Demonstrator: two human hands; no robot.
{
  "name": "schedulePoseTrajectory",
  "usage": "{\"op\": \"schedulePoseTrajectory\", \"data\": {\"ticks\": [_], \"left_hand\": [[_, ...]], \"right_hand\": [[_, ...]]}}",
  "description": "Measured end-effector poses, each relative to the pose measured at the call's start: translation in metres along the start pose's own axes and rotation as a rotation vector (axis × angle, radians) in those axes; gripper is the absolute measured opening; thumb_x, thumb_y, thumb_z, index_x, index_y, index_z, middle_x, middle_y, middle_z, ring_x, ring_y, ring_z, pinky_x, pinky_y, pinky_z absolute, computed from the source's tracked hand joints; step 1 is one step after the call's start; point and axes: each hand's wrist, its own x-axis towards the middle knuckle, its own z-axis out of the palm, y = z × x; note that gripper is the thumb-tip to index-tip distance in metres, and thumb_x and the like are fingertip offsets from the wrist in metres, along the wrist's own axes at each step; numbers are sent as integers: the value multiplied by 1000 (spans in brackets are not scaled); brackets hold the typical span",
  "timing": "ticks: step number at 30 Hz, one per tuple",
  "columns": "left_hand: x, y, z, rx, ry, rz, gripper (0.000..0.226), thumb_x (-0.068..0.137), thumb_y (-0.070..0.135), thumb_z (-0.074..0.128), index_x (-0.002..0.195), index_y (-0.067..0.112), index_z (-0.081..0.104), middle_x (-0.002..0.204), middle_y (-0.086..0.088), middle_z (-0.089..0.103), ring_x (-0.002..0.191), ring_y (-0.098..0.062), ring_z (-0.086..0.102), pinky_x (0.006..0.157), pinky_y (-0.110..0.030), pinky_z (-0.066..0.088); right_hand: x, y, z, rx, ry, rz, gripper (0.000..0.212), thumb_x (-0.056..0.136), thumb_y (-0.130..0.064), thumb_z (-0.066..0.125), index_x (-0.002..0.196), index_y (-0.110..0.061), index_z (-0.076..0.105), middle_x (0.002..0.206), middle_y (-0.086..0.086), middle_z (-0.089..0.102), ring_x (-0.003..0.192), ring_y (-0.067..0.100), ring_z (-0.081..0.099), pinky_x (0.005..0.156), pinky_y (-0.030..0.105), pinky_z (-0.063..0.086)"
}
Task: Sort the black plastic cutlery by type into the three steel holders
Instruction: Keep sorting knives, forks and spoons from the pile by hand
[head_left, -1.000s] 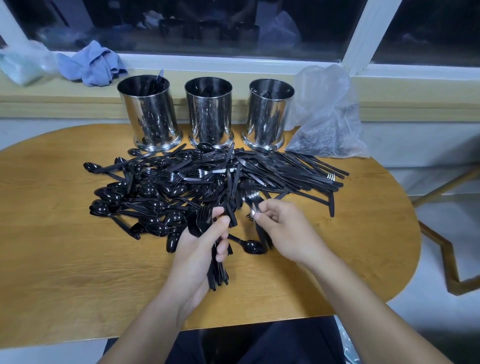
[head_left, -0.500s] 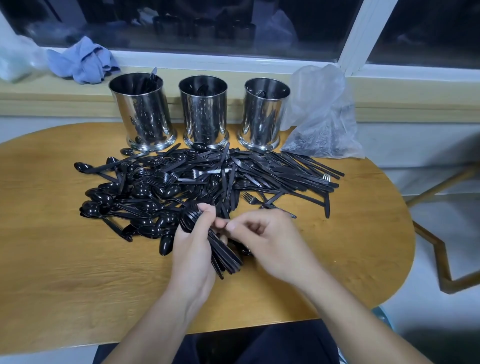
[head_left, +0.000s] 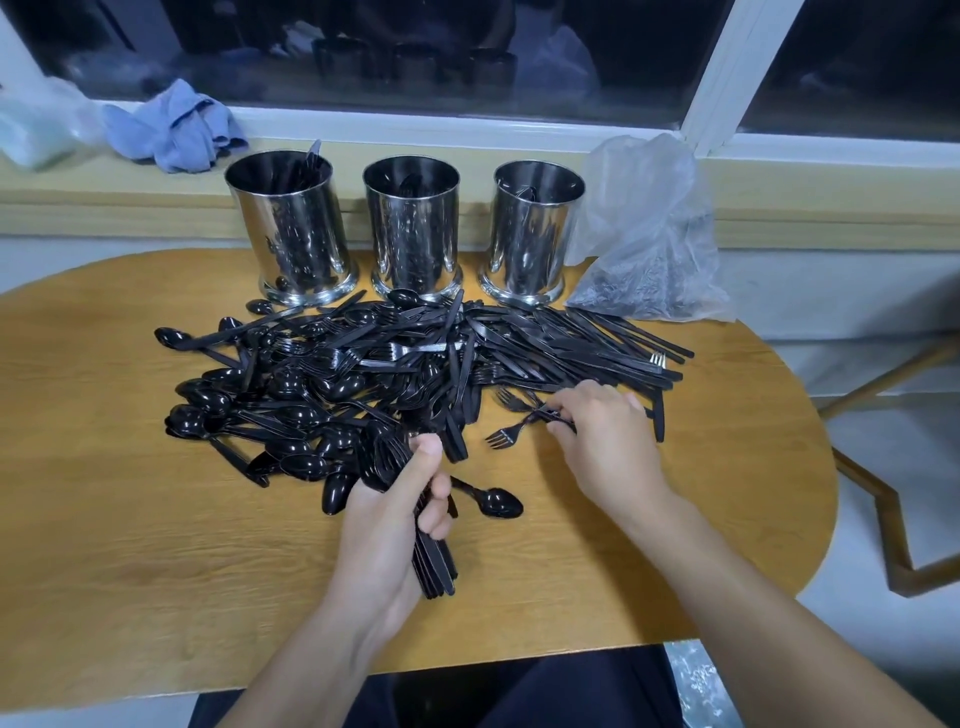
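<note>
Left hand (head_left: 387, 525) clenches fork bundle (head_left: 415, 519) by handles. Right hand (head_left: 602, 436) pinches fork (head_left: 511, 428) at pile (head_left: 395, 374) edge on counter (head_left: 130, 545), possibly two. Forks light, stiff, slick, snag-prone; grasp mid-handle. Holders (head_left: 415, 228) behind pile.

Even indoor light from above, dark window (head_left: 415, 47) behind; glare streaks the steel holders (head_left: 415, 228); wide-angle bending at edges, slight softness.

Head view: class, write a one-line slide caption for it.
Left hand grips a bundle of forks while right hand picks a fork from the pile.
</note>
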Motion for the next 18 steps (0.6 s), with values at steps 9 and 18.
{"op": "schedulePoseTrajectory", "data": {"ticks": [9,18], "left_hand": [[9,-13,-16,25,-66,28,74,65,64,104,107,14,69,77,-13,61,49,-16,47,44,-30,41],[25,-20,-30,34,-68,13,36,99,48,74,114,16,70,77,-5,64,53,-16,52,47,-31,46]], "right_hand": [[12,1,1,-70,-49,-302,32,104,-14,71,132,-30,76,107,-10,67,102,20,58,106,42,41],[10,1,5,-120,61,-397,20,98,-25,81,117,-29,83,109,-9,66,105,18,48,94,37,42]]}}
